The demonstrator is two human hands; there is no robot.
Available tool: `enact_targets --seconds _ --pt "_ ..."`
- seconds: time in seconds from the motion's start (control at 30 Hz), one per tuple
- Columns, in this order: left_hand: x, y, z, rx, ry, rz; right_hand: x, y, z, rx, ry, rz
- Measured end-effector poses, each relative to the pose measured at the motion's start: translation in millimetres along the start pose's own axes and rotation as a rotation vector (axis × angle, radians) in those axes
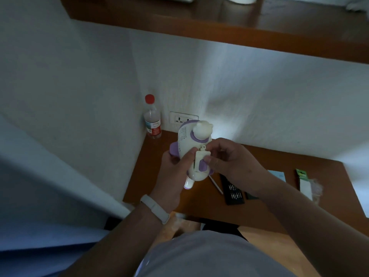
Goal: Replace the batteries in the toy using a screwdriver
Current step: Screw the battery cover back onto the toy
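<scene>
A white and purple toy (187,136) with a small bear figure on top is held up above the brown table (279,156). My left hand (175,168) grips its body from the left side. My right hand (227,156) pinches the white battery cover (200,159), which sits on the toy's compartment; I cannot tell if the cover is fully seated. A thin white screwdriver (216,185) lies on the table just below the toy. Beside it lies an open black case of screwdriver bits (233,193). A green and white battery pack (304,181) lies at the right.
A clear plastic bottle with a red cap (152,117) stands in the table's back left corner by a wall socket (182,118). A light blue card (278,174) lies near the bit case. White walls enclose the table at the back and left. A wooden shelf (219,23) runs above.
</scene>
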State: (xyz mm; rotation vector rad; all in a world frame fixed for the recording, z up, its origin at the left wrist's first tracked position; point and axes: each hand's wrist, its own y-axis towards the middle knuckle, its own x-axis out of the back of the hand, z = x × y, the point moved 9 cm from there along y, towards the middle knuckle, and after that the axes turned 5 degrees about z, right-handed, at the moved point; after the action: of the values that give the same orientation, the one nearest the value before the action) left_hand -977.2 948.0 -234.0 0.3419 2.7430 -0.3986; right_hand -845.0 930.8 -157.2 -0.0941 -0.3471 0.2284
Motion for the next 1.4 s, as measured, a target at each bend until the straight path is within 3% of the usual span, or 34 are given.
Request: enact_targets --seconds 0.4,0.77,0.93,1.4 --pt "-12.8 -1.6 0.8 -0.038 -0.005 0.032 15.6 -5.9 -10.1 0.019 0.067 -0.090" --pt "-23.1 -5.9 -7.0 -0.072 -0.014 0.135 20.6 -15.9 -11.9 0.054 0.067 -0.143" --pt "-37.9 -10.9 -14.2 -0.075 0.010 0.256 25.1 -19.9 -12.2 0.078 0.079 -0.168" --pt "-29.8 -6.7 -17.0 -0.073 0.014 0.207 17.3 -14.3 -0.3 0.099 0.002 -0.092"
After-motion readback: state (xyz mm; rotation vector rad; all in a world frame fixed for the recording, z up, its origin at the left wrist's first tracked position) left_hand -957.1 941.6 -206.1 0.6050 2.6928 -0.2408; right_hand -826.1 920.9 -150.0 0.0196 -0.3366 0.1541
